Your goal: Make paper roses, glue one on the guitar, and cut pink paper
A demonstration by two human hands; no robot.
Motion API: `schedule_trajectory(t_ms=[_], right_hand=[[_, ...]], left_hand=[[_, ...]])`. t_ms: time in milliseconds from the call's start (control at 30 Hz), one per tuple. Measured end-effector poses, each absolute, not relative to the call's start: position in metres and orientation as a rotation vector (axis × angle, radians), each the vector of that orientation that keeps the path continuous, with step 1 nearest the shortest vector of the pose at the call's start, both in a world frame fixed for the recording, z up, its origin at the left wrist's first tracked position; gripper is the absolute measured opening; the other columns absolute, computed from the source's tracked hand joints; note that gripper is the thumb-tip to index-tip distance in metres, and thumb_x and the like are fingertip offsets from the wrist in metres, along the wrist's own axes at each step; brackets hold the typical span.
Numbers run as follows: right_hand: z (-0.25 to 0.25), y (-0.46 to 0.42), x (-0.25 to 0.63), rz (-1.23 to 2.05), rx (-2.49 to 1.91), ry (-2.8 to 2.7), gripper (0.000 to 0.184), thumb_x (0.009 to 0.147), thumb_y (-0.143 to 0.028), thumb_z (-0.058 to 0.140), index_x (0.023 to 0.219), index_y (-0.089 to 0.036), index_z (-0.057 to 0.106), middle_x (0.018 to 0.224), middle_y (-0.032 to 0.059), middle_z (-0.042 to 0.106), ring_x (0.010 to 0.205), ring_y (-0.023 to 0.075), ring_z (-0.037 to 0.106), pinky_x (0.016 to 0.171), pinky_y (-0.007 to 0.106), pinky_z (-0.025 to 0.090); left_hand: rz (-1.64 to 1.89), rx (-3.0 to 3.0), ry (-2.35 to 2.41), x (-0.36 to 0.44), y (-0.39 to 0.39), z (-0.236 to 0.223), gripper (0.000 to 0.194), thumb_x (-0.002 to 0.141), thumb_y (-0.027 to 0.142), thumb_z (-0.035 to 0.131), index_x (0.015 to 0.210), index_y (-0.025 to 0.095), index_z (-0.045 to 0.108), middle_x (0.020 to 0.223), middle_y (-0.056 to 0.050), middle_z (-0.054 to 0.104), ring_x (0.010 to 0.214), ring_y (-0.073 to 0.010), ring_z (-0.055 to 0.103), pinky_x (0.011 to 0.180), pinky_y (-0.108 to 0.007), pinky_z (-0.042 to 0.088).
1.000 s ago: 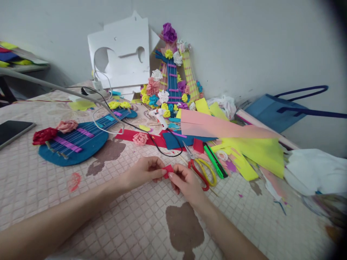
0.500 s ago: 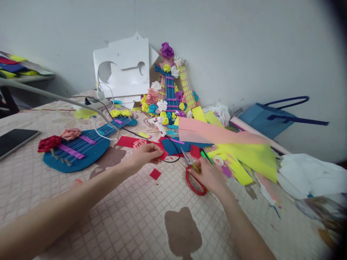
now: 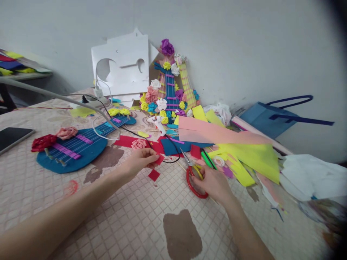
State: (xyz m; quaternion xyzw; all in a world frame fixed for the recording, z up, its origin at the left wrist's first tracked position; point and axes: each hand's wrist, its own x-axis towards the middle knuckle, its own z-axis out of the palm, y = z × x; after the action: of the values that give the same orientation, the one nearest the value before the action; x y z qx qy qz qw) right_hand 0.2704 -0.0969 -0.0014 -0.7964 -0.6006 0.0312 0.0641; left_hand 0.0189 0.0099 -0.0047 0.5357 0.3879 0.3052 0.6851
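Note:
My left hand (image 3: 141, 160) pinches a small red piece of paper or felt (image 3: 160, 159) between thumb and fingertips. Just below it, a loose red square (image 3: 154, 175) lies on the tablecloth. The scissors (image 3: 197, 195), with red and yellow handles, point away from me, blades close together. My right hand (image 3: 215, 182) has its fingers closed at their handles. Beyond my left hand lie a red strip (image 3: 124, 141) and a pink crepe flower (image 3: 138, 144). Another red piece (image 3: 195, 151) and a green-and-black cutter-like tool (image 3: 208, 159) are near the scissor tips.
A blue toy guitar (image 3: 92, 156) with flowers lies to the left, near a phone (image 3: 13, 137). A white glue gun (image 3: 158, 124) and its black cord sit mid-table. Decorated guitars (image 3: 170, 90) lean on the wall. Pink (image 3: 211, 130) and yellow sheets (image 3: 249, 159) lie right.
My left hand has come slightly left and down with the red piece, nearer the loose square. My right hand has shifted a little right and down at the scissors' handles. The view has shifted slightly.

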Motion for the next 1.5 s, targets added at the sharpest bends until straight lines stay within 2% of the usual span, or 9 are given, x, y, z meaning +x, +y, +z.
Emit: schedule_trajectory(t_ms=[100, 267, 333, 433, 567, 700, 1000, 1300, 1500], right_hand=[[0.002, -0.097, 0.280, 0.221, -2.292, -1.634, 0.023, 0.072, -0.044, 0.060, 0.068, -0.022, 0.053, 0.060, 0.0028, 0.061, 0.058, 0.0200, 0.058, 0.051, 0.028, 0.034], [0.008, -0.094, 0.274, 0.775, -1.715, -1.251, 0.034, 0.067, -0.046, 0.066, 0.084, -0.020, 0.053, 0.065, -0.0004, 0.059, 0.049, 0.0126, 0.052, 0.045, 0.024, 0.039], [0.006, -0.092, 0.253, 0.959, -1.550, -1.179, 0.036, 0.064, -0.044, 0.071, 0.084, -0.021, 0.052, 0.058, -0.0053, 0.052, 0.044, 0.0099, 0.046, 0.041, 0.022, 0.037], [0.001, -0.086, 0.214, 1.131, -1.377, -1.115, 0.031, 0.071, -0.045, 0.067, 0.077, -0.022, 0.046, 0.048, -0.0097, 0.042, 0.039, 0.0084, 0.042, 0.039, 0.020, 0.035], [-0.002, -0.078, 0.178, 1.158, -1.313, -1.067, 0.037, 0.065, -0.041, 0.073, 0.078, -0.021, 0.046, 0.059, -0.0084, 0.050, 0.042, 0.0059, 0.042, 0.039, 0.018, 0.034], [-0.003, -0.077, 0.170, 1.096, -1.347, -1.021, 0.030, 0.070, -0.038, 0.070, 0.077, -0.021, 0.046, 0.053, -0.0103, 0.043, 0.041, 0.0055, 0.038, 0.038, 0.017, 0.030], [-0.009, -0.081, 0.175, 1.089, -1.347, -1.053, 0.026, 0.073, -0.038, 0.067, 0.081, -0.020, 0.050, 0.055, -0.0092, 0.043, 0.042, 0.0062, 0.038, 0.040, 0.018, 0.030], [-0.005, -0.102, 0.186, 1.140, -1.376, -1.189, 0.034, 0.084, -0.053, 0.051, 0.094, -0.021, 0.055, 0.070, -0.0030, 0.048, 0.059, 0.0113, 0.049, 0.056, 0.023, 0.044], [0.005, -0.110, 0.178, 1.349, -1.481, -1.276, 0.035, 0.078, -0.054, 0.054, 0.087, -0.020, 0.053, 0.063, -0.0054, 0.043, 0.049, 0.0099, 0.045, 0.046, 0.022, 0.043]], left_hand=[[0.684, 1.188, 0.859, 0.019, 0.007, -0.002, 0.027, 0.072, 0.035, 0.071, 0.074, 0.012, 0.057, 0.065, 0.001, 0.061, 0.058, -0.0084, 0.055, 0.061, -0.023, 0.046], [0.671, 1.211, 0.845, 0.020, 0.000, 0.005, 0.025, 0.072, 0.035, 0.069, 0.071, 0.013, 0.057, 0.063, 0.000, 0.061, 0.056, -0.0084, 0.055, 0.058, -0.022, 0.044], [0.668, 1.228, 0.838, 0.020, -0.002, 0.007, 0.025, 0.073, 0.034, 0.069, 0.071, 0.013, 0.057, 0.062, 0.001, 0.061, 0.056, -0.0083, 0.054, 0.057, -0.021, 0.043], [0.676, 1.254, 0.820, 0.020, -0.004, 0.007, 0.025, 0.073, 0.035, 0.068, 0.072, 0.013, 0.057, 0.063, 0.001, 0.060, 0.055, -0.0079, 0.053, 0.055, -0.021, 0.041], [0.683, 1.323, 0.769, 0.020, -0.007, 0.004, 0.026, 0.074, 0.037, 0.067, 0.072, 0.013, 0.056, 0.062, 0.001, 0.058, 0.056, -0.0085, 0.052, 0.054, -0.021, 0.041], [0.687, 1.372, 0.728, 0.022, -0.011, 0.000, 0.029, 0.074, 0.039, 0.066, 0.071, 0.013, 0.056, 0.060, 0.001, 0.056, 0.054, -0.0087, 0.051, 0.051, -0.021, 0.040], [0.517, 1.323, 0.734, 0.022, -0.016, 0.004, 0.029, 0.072, 0.039, 0.069, 0.076, 0.013, 0.057, 0.067, -0.001, 0.061, 0.055, -0.0095, 0.055, 0.052, -0.022, 0.043], [0.765, 1.161, 0.771, 0.018, -0.006, 0.008, 0.024, 0.073, 0.035, 0.070, 0.075, 0.013, 0.058, 0.067, -0.001, 0.062, 0.063, -0.0102, 0.058, 0.064, -0.024, 0.047], [0.889, 1.122, 0.727, 0.014, -0.003, 0.015, 0.023, 0.075, 0.033, 0.069, 0.073, 0.015, 0.056, 0.069, 0.000, 0.063, 0.065, -0.0100, 0.059, 0.068, -0.025, 0.049]])
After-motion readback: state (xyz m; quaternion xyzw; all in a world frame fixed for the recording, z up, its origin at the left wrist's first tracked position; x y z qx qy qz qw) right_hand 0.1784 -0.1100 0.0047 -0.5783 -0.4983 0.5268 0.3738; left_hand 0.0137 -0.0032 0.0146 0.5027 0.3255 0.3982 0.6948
